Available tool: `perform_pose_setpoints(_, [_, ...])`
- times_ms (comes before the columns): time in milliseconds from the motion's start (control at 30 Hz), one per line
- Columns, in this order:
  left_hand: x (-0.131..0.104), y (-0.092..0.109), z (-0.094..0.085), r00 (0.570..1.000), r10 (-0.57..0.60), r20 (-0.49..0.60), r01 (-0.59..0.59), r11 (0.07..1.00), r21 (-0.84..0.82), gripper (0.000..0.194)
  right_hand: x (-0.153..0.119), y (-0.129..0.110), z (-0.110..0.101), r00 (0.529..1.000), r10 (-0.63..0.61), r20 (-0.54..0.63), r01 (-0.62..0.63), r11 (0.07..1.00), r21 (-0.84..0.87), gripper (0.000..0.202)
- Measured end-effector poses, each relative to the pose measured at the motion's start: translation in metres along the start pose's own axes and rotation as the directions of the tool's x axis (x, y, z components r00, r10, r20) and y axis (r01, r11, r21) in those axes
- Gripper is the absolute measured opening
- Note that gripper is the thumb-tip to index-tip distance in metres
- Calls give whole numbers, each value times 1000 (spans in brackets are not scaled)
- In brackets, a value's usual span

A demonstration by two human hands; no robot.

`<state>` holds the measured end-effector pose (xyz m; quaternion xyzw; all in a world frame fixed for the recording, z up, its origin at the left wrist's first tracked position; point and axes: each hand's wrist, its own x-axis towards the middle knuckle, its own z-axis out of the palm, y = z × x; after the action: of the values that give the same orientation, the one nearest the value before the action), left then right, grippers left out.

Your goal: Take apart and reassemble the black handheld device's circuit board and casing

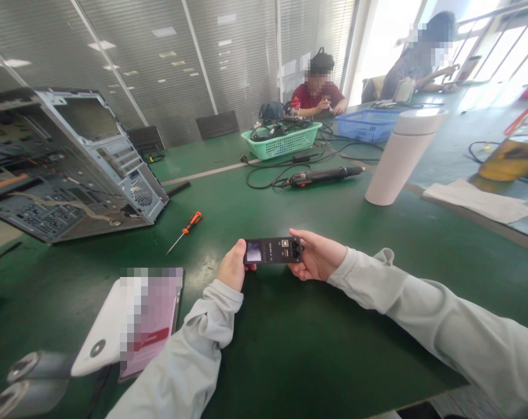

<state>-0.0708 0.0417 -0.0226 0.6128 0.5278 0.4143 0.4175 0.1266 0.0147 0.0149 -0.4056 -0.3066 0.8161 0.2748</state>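
Observation:
Between my two hands is a small black rectangular device (pixel 273 250), held level above the green table (pixel 264 337). A small square screen shows at its left end, and small ports and black knobs are at its right end. My left hand (pixel 233 265) grips the screen end, thumb on top. My right hand (pixel 316 256) holds the other end between thumb and fingers. An orange-and-black screwdriver (pixel 192 222) lies on the table to the left, beyond my left hand.
An open computer case (pixel 71 169) stands at the left. A black electric screwdriver (pixel 320 176), green basket (pixel 285 141), blue basket (pixel 368 126) and pale tumbler (pixel 399 160) are farther back. A pink booklet (pixel 159 326) lies front left. Two people sit beyond.

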Motion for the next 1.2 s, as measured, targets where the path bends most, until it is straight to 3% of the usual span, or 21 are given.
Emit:
perform_pose_setpoints(133, [-5, 7, 3, 998, 48, 30, -47, 998, -46, 52, 2, -3, 1, 976, -115, -185, 116, 993, -3, 37])
perform_pose_setpoints(267, [-12, 16, 7, 988, 135, 79, -132, 990, -42, 40, 2, -4, -1, 904, -317, -288, 280, 946, -164, 13])
perform_pose_setpoints(400, [-13, 17, 9, 986, 145, 81, -149, 988, 41, 35, 2, -2, -5, 855, -442, -273, 356, 881, -312, 39])
perform_pose_setpoints(533, [-13, 14, 8, 979, 151, 140, -171, 974, 145, 36, 8, 2, -18, 824, -530, -202, 427, 814, -393, 56])
perform_pose_setpoints(600, [-14, 14, 7, 972, 169, 161, -200, 958, 203, 37, 12, 4, -25, 803, -585, -116, 467, 737, -489, 60])
perform_pose_setpoints(733, [-17, 18, 7, 970, 182, 159, -217, 945, 246, 35, 15, 8, -34, 718, -692, 76, 523, 463, -715, 54])
perform_pose_setpoints(833, [-17, 21, 7, 976, 167, 137, -192, 963, 191, 29, 13, 11, -34, 634, -756, 165, 493, 231, -839, 44])
perform_pose_setpoints(900, [-16, 22, 6, 981, 153, 123, -170, 974, 148, 28, 12, 13, -33, 589, -784, 196, 456, 123, -881, 39])
perform_pose_setpoints(1067, [-14, 19, 6, 980, 170, 100, -180, 978, 102, 28, 10, 13, -31, 573, -785, 235, 436, 50, -899, 37])
perform_pose_setpoints(1200, [-14, 20, 6, 961, 263, 85, -271, 958, 95, 21, 8, 12, -30, 600, -746, 289, 450, 16, -893, 42])
